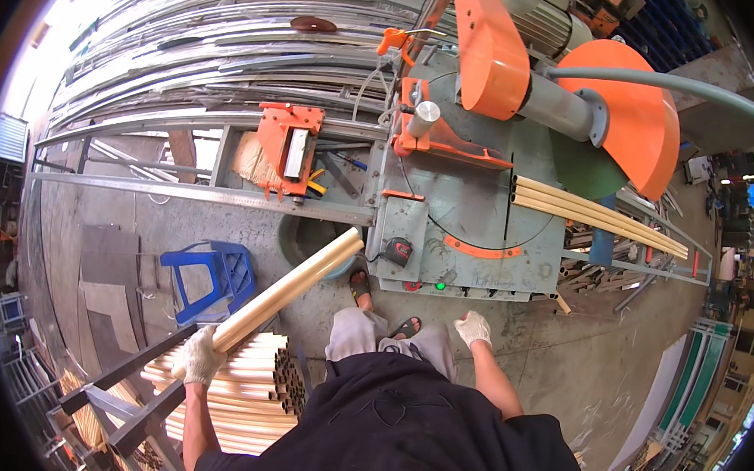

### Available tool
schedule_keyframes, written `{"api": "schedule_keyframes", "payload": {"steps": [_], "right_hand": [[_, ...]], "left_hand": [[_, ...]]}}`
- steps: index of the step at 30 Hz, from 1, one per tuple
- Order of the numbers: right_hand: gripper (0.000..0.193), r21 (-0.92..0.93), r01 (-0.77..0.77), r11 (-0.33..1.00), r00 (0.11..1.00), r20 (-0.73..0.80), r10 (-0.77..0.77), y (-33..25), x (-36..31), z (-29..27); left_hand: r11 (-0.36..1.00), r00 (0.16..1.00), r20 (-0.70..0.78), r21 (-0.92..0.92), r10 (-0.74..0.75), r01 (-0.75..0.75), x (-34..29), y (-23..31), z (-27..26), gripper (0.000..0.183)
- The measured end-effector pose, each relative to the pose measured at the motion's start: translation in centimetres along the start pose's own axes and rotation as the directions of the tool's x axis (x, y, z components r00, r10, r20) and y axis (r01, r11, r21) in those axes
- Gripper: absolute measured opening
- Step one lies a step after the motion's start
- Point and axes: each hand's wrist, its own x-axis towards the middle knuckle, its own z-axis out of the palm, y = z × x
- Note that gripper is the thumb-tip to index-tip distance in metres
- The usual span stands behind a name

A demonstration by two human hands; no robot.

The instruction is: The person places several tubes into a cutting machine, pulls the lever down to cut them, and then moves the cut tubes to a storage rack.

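Left hand is wrapped around a couple of long tan tubes, their far ends poking toward the saw table; right hand hangs loosely curled, holding nothing. Held that far back they could sag and clip the table edge or swing into the blue stool; tube stack crowds the left side

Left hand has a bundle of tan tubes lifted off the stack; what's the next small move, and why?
Probably swing the tubes rightward onto the saw table: the left hand grips their near end, their far tips hang just short of the table edge, and the right hand is free.
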Motion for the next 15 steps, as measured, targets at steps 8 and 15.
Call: {"api": "schedule_keyframes", "payload": {"steps": [8,15], "right_hand": [[0.034,-0.057,0.072,0.996,0.995,0.078,-0.067,-2.3,-0.3,-2.3],[0.038,0.097,-0.071,0.993,0.997,-0.007,0.072,3.5,-3.9,-1.2]], "left_hand": [[0.912,0.812,0.480,0.383,-0.332,0.147,17.3,7.0,11.1,0.028],[0.838,0.651,0.569,0.505,-0.503,0.206,26.4,10.5,20.0,0.035]]}}
